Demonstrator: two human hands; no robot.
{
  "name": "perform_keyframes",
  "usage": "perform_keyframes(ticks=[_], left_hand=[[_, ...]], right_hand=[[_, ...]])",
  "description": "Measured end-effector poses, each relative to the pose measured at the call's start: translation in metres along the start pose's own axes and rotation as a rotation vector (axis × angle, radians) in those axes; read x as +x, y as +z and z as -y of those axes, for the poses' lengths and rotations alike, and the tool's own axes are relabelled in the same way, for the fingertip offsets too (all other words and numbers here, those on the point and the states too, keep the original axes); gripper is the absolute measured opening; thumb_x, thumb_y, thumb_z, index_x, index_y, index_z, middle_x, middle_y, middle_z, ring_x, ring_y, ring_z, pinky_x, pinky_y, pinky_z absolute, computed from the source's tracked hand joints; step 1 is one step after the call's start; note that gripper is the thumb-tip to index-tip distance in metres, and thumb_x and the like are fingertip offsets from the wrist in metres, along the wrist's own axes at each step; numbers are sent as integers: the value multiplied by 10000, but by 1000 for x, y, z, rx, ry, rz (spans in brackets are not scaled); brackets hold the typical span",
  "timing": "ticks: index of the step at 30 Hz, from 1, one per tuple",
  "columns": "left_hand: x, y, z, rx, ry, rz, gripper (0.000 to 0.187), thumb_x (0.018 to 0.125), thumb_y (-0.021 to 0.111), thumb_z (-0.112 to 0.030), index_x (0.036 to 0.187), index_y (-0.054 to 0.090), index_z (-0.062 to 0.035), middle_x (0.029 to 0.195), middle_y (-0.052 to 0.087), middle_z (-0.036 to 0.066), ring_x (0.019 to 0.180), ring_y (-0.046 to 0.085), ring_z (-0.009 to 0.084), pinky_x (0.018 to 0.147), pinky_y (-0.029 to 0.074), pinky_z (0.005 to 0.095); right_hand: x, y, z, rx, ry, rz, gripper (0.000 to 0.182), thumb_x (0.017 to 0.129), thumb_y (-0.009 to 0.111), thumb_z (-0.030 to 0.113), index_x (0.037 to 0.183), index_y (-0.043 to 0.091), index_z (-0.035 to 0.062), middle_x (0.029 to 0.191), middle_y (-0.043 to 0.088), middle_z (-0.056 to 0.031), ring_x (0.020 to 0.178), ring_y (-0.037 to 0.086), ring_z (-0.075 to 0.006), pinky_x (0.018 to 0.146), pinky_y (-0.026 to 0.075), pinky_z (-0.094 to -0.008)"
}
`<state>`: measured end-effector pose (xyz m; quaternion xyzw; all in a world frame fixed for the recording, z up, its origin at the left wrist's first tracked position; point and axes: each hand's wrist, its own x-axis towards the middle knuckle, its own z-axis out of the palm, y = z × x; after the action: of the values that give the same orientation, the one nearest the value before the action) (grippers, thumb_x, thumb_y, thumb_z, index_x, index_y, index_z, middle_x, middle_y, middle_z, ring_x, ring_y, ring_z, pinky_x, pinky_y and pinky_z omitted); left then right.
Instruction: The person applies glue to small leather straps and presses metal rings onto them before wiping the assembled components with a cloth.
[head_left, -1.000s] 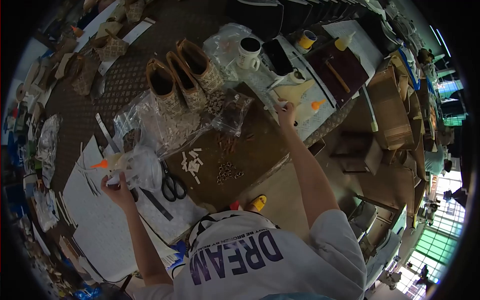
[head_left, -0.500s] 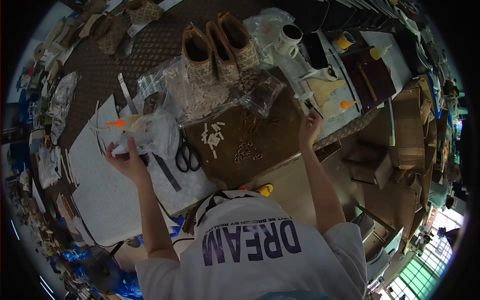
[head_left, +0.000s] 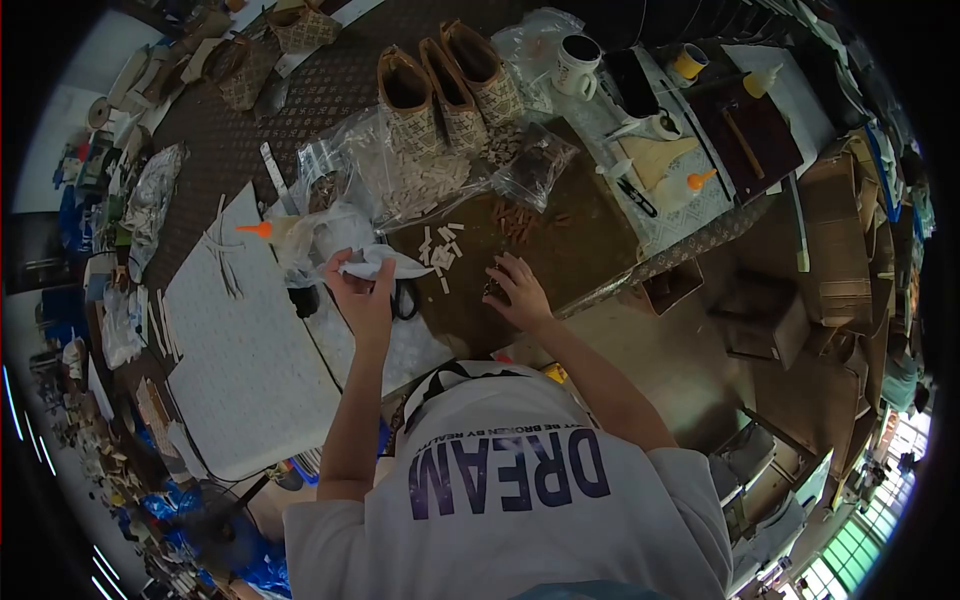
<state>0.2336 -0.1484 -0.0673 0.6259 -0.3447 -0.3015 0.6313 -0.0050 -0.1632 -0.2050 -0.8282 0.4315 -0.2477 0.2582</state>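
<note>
My left hand (head_left: 362, 295) pinches a white plastic bag (head_left: 395, 262), raised at the left of the brown work mat (head_left: 590, 235). Black-handled scissors (head_left: 404, 300) are partly hidden beside it. My right hand (head_left: 520, 297) is over a pile of small metal pieces (head_left: 495, 288), fingers curved and apart, covering most of the pile. Short white strips (head_left: 440, 250) lie between the hands. Brown strips (head_left: 515, 220) are scattered beyond my right hand. A small black-handled tool (head_left: 637, 197) rests at the mat's right side, out of my hand.
Three patterned pouches (head_left: 455, 95) stand behind a clear bag of pale pieces (head_left: 425, 180). At the right are a white mug (head_left: 576, 66), an orange-tipped bottle (head_left: 690, 185) and a hammer (head_left: 742, 143). Another orange-tipped bottle (head_left: 270, 230) lies left, near a white board (head_left: 245, 350).
My right hand has let go of the black-handled tool and moved down and left to the metal pieces. My left hand has moved right, bringing the white bag over the mat's edge.
</note>
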Motion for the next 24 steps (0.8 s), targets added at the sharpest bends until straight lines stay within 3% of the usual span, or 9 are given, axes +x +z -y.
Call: perform_keyframes(ticks=[6, 12, 16, 19, 22, 23, 24], left_hand=[[-8, 2, 13, -42, -33, 51, 551, 763, 714, -24, 1178, 352, -44, 981, 512, 76, 862, 525, 111, 714, 437, 222], [-8, -1, 21, -31, -117, 67, 548, 764, 708, -11, 1178, 351, -41, 972, 511, 76, 875, 533, 127, 737, 449, 234], [-8, 5, 30, -64, -174, 67, 549, 764, 702, -3, 1184, 350, -43, 1011, 500, 81, 906, 531, 133, 766, 458, 243], [-6, 21, 37, -160, -206, 93, 546, 766, 692, 8, 1187, 349, -45, 1048, 488, 87, 942, 524, 137, 793, 464, 250], [-6, 47, 42, -286, -237, 189, 547, 768, 684, 18, 1193, 347, -46, 1073, 482, 91, 968, 520, 147, 821, 465, 261], [-6, 56, 42, -327, -240, 232, 548, 768, 682, 20, 1196, 347, -47, 1080, 480, 92, 975, 520, 151, 830, 465, 265], [-5, 64, 40, -372, -269, 268, 550, 773, 681, 14, 1204, 344, -42, 1092, 480, 96, 975, 521, 156, 833, 463, 275]], right_hand=[[-10, 12, 9, 123, -107, 33, 411, 836, 617, 196, 1217, 497, 97, 1286, 442, -114, 1232, 398, -309, 1033, 350, -437], [13, -9, -11, 292, 141, -13, 338, 909, 489, 134, 1238, 482, 55, 1232, 490, -153, 1162, 457, -339, 968, 399, -397], [42, -17, -28, 200, 127, -123, 295, 927, 467, 151, 1195, 517, 38, 1195, 512, -160, 1108, 488, -351, 939, 419, -385], [51, -35, -13, 439, 292, -59, 313, 936, 482, 194, 1200, 513, 28, 1163, 547, -130, 1101, 522, -266, 912, 431, -346], [56, -27, 11, 991, 423, 1, 364, 918, 549, 244, 1206, 513, 25, 1132, 569, -80, 1024, 551, -164, 833, 449, -293], [59, -30, 15, 1178, 510, 109, 441, 880, 618, 295, 1216, 512, 28, 1069, 575, -40, 928, 543, -108, 764, 445, -248], [60, -33, 18, 1147, 519, 129, 451, 869, 633, 296, 1212, 515, 29, 1038, 576, -32, 892, 539, -104, 745, 441, -238]])
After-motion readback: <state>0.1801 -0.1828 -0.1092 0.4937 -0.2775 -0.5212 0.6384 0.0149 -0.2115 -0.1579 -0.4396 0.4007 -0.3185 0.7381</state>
